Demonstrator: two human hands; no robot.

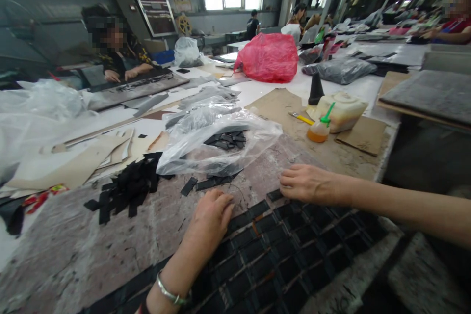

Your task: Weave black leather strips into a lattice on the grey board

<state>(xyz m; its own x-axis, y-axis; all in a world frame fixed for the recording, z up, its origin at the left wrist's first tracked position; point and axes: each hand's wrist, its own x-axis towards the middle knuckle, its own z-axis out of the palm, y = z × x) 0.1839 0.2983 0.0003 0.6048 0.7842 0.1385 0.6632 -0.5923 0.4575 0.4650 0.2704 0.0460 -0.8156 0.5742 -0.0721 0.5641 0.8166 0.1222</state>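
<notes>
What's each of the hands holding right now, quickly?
Left hand: fingers bent, palm down; whether it holds anything can't be told.
Right hand: beside a black strip; grip can't be told.

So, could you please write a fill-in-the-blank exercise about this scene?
The silver bracelet is on the ____ wrist.
The squeeze bottle has a ____ spout.
The loose pile of pieces beside the clear plastic bag is ____ in colour.
Of left hand and right hand, the ____ is nearer the squeeze bottle.

Missing words: left; green; black; right.
</notes>
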